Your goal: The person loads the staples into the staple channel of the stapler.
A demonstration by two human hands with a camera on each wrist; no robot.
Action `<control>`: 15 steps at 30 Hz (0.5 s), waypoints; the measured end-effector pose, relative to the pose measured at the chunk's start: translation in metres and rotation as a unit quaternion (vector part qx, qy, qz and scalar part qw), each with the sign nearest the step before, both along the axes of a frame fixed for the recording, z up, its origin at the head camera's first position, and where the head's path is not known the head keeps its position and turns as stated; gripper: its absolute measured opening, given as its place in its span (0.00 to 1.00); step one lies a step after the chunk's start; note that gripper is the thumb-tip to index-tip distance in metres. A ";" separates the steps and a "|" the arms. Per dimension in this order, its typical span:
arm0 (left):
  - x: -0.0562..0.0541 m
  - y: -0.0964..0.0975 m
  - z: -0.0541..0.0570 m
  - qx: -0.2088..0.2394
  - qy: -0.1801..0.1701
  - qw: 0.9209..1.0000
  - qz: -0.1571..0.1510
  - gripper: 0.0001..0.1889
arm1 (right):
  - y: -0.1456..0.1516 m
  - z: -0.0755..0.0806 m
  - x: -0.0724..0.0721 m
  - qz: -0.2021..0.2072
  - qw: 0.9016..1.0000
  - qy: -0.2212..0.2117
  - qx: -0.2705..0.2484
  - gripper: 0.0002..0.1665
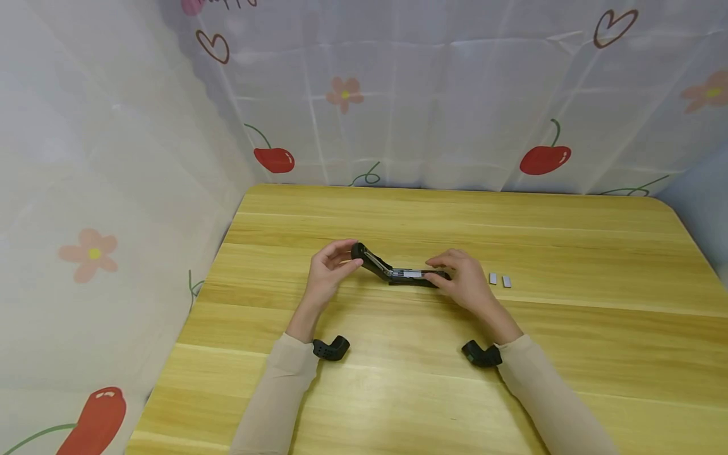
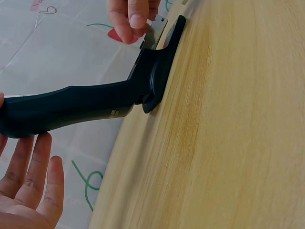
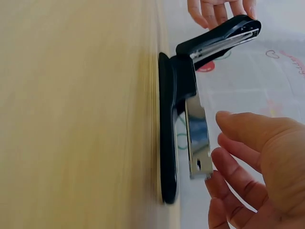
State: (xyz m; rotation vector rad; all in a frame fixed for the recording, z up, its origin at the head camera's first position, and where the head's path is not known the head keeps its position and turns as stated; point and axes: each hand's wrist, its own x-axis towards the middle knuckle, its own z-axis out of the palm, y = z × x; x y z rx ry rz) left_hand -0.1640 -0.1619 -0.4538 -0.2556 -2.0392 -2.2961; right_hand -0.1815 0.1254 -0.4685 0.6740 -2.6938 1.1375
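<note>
Main risk, I'd say: the stapler [image 1: 392, 275], folded open w/ its base [image 3: 167, 138] on the table [image 1: 398, 404], could tip or skid, b/c the L hand [image 1: 330, 265] has only the far end of the raised lid [image 2: 76, 102], and any downward push on the metal rail [image 3: 198, 138] might rock it. If that lid slips loose, it could drop on the R fingers by the rail, i.e. a pinch. Two small grey blocks [image 1: 507, 282], prob. staples, lie just right of the stapler, so a stray R wrist could knock them. L hand: thumb + fingertips closed lightly on the lid end, left of the stapler's hinge. R hand [image 1: 463, 281]: at the stapler's right end, thumb and bent fingers well parted, gripping nothing visible; fingertips v. close to the rail tip, can't tell if touching. Can't tell if rail's loaded, either.
</note>
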 end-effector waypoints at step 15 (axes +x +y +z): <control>0.001 0.000 0.000 -0.004 -0.002 1.000 0.003 0.22 | 0.068 0.004 0.013 -0.134 0.990 0.034 0.006 0.16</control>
